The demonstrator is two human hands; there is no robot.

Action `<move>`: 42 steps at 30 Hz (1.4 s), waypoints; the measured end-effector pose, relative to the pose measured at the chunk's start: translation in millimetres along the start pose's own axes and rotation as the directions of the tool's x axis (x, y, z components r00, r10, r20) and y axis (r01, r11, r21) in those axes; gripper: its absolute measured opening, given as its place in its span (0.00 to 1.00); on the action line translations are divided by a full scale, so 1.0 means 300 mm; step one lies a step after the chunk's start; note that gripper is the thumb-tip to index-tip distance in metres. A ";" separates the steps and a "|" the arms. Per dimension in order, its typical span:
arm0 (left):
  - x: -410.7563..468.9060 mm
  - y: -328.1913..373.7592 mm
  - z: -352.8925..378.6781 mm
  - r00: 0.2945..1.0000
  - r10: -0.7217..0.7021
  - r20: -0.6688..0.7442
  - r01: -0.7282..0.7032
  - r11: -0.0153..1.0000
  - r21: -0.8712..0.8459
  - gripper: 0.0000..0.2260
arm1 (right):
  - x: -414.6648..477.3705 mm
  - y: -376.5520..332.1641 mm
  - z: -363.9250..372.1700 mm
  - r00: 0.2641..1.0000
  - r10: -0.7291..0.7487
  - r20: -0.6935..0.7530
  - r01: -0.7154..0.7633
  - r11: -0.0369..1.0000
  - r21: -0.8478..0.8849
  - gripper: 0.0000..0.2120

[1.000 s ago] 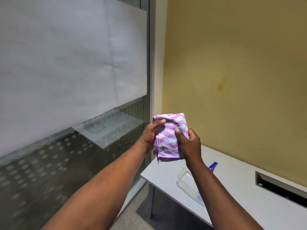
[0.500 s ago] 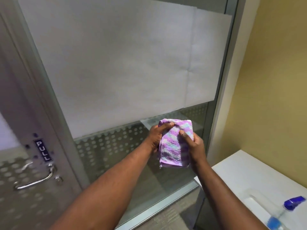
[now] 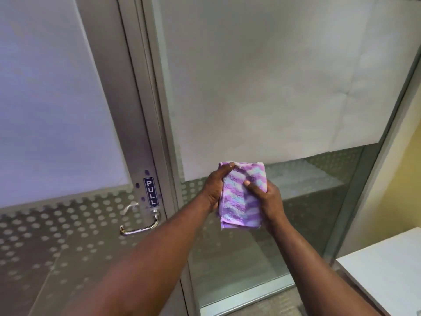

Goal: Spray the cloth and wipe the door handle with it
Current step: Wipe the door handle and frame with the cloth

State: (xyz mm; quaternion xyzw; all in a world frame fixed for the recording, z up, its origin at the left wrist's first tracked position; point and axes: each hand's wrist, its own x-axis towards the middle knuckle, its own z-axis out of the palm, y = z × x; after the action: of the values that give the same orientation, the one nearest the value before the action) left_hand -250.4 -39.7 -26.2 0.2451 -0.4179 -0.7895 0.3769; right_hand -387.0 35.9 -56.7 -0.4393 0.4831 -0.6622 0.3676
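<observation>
Both hands hold a folded cloth (image 3: 242, 197), striped purple, pale blue and white, upright in front of a glass panel (image 3: 284, 99). The left hand (image 3: 215, 190) wraps its left edge, thumb pressed across the top corner; the right hand (image 3: 267, 199) clasps the right side, thumb flat on the cloth's face, the other fingers hidden behind it. The door handle (image 3: 141, 224), a curved metal lever, sits well to the left of the fingers and slightly lower, untouched. Just above it a dark label (image 3: 150, 191) reads "PULL".
</observation>
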 end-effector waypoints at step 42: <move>-0.267 0.717 -0.945 0.493 0.403 0.771 0.017 -0.891 0.454 0.24 | 0.062 0.546 1.088 0.741 -0.572 0.351 0.562 0.243 -0.791 0.20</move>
State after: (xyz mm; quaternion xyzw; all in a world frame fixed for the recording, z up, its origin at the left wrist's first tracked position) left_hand 80.3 -189.1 10.7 0.2601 -0.8190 0.4101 0.3055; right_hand -77.2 -127.4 -162.2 -0.7002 0.5552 -0.4154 -0.1703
